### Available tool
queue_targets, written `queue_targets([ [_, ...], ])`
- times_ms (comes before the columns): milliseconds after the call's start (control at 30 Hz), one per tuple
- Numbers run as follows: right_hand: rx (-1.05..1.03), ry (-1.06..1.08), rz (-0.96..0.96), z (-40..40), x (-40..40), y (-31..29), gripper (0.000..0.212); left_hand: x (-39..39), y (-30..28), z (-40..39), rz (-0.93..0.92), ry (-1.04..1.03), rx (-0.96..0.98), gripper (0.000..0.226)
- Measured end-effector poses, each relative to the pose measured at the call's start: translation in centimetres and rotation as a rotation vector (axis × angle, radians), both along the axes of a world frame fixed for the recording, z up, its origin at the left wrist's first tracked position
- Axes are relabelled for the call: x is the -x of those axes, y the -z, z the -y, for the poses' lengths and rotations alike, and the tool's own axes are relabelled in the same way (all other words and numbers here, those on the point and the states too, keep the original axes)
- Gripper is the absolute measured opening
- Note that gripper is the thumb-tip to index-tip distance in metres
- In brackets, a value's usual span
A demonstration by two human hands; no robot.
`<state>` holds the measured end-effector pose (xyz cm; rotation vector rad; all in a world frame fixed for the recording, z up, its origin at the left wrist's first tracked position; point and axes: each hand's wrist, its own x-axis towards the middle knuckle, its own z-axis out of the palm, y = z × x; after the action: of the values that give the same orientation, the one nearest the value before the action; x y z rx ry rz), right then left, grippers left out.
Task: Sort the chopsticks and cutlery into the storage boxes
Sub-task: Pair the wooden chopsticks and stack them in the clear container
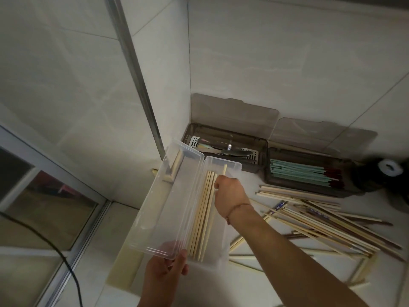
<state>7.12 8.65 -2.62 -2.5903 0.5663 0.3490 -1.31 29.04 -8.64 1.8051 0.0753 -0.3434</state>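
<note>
Bamboo chopsticks going into the clear box

My left hand (166, 267) pinches the near edge of the clear box (218, 251) by its open lid (168, 202) — to steady it — while my right hand (230, 192) curls round one pale chopstick (225, 169), lowering it beside those already lying lengthwise inside (202, 216). The unsorted pile (321, 220) waits just right; the brown boxes (305, 171) hold other kinds.

Clear box (218, 220), lid open left, holds pale wooden chopsticks (202, 214) lying lengthwise. Two smoky boxes at wall, lids up: cutlery box (223, 149) with utensils, chopstick box (309, 173) with teal sticks. Loose chopstick pile (321, 220) on worktop, right.
</note>
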Motion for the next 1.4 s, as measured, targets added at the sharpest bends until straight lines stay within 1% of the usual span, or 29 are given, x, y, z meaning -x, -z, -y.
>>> queue_targets([
  [33, 0.051, -0.06, -0.096, -0.4, -0.6, 0.3, 0.024, 0.0, 0.0, 0.0, -0.004, -0.004, 0.002, 0.005],
  [100, 0.096, -0.09, -0.181, -1.0, -1.6, 0.9, 0.029, -0.1, 0.0, 0.0, -0.022, -0.023, 0.02, 0.009],
  [233, 0.074, -0.053, -0.206, -1.7, -3.0, 2.2, 0.027, -0.3, -0.6, -0.1, -0.017, 0.008, 0.045, 0.005],
  [300, 0.071, -0.043, -0.223, -1.6, -3.3, 2.8, 0.025, -0.3, -0.8, -0.1, -0.016, 0.03, 0.036, 0.008],
  [367, 0.071, -0.079, -0.228, -1.6, -3.3, 2.7, 0.024, -0.4, -0.9, -0.3, 0.004, 0.056, 0.019, 0.012],
  [433, 0.081, -0.183, -0.211, -1.7, -3.1, 2.1, 0.027, -0.4, -0.8, -0.3, 0.033, 0.083, -0.017, 0.014],
  [467, 0.098, -0.229, -0.178, -1.5, -2.6, 1.4, 0.029, -0.4, -0.7, -0.4, 0.041, 0.095, -0.031, 0.014],
  [500, 0.118, -0.259, -0.101, -1.2, -1.9, 0.8, 0.029, -0.4, -0.6, -0.4, 0.045, 0.104, -0.04, 0.013],
  [533, 0.125, -0.264, 0.036, -0.6, -0.8, 0.3, 0.027, -0.5, -0.6, -0.5, 0.05, 0.113, -0.048, 0.013],
  [633, 0.023, -0.186, 0.579, 2.1, 4.8, -0.6, 0.011, -0.5, -0.4, -0.7, 0.059, 0.138, -0.069, 0.013],
  [667, 0.018, -0.153, 0.691, 3.2, 7.1, -0.3, 0.008, -0.4, -0.4, -0.7, 0.052, 0.141, -0.068, 0.013],
  [700, 0.046, -0.129, 0.718, 4.3, 9.5, 0.3, 0.01, -0.4, -0.4, -0.7, 0.043, 0.14, -0.063, 0.013],
  [733, 0.09, -0.128, 0.676, 5.3, 11.8, 1.3, 0.014, -0.4, -0.5, -0.7, 0.029, 0.132, -0.053, 0.012],
  [800, 0.196, -0.194, 0.52, 7.1, 15.7, 3.7, 0.016, -0.4, -0.7, -0.6, -0.005, 0.114, -0.017, 0.009],
  [867, 0.24, -0.26, 0.383, 8.4, 18.3, 5.9, 0.011, -0.3, -0.6, -0.5, -0.018, 0.108, -0.007, 0.008],
  [900, 0.236, -0.274, 0.341, 8.8, 19.1, 6.7, 0.018, -0.3, -0.6, -0.5, -0.019, 0.103, -0.01, 0.008],
  [933, 0.232, -0.266, 0.327, 8.9, 19.6, 7.4, 0.021, -0.3, -0.5, -0.5, -0.015, 0.099, -0.008, 0.007],
  [967, 0.237, -0.24, 0.329, 9.0, 19.9, 7.8, 0.019, -0.3, -0.4, -0.5, -0.015, 0.097, -0.006, 0.007],
  [1067, 0.276, -0.182, 0.348, 8.7, 20.1, 8.4, 0.008, -0.2, -0.5, -0.3, -0.034, 0.067, 0.022, 0.006],
  [1100, 0.303, -0.174, 0.342, 8.6, 20.0, 8.4, 0.013, -0.2, -0.5, -0.2, -0.035, 0.051, 0.042, 0.003],
  [1167, 0.353, -0.157, 0.376, 8.8, 20.2, 7.8, 0.022, -0.1, -0.4, -0.1, -0.02, 0.048, 0.04, 0.015],
  [1200, 0.357, -0.142, 0.402, 9.1, 20.2, 7.2, 0.024, -0.1, -0.5, -0.1, -0.011, 0.056, 0.033, 0.014],
  [1233, 0.342, -0.124, 0.438, 9.4, 20.1, 6.4, 0.023, 0.0, -0.5, -0.1, -0.009, 0.059, 0.035, 0.007],
  [1267, 0.31, -0.092, 0.489, 9.7, 19.8, 5.6, 0.021, 0.0, -0.7, -0.1, -0.01, 0.057, 0.042, 0.004],
  [1300, 0.232, -0.036, 0.546, 9.6, 19.3, 4.6, 0.016, 0.0, -0.6, -0.1, -0.007, 0.051, 0.041, 0.008],
  [1367, -0.016, 0.119, 0.677, 8.1, 17.5, 2.2, 0.004, 0.0, -0.5, -0.2, 0.005, 0.056, 0.041, 0.01],
  [1400, -0.144, 0.179, 0.755, 6.8, 16.2, 1.0, 0.014, 0.1, -0.5, -0.1, 0.01, 0.062, 0.037, 0.01],
])
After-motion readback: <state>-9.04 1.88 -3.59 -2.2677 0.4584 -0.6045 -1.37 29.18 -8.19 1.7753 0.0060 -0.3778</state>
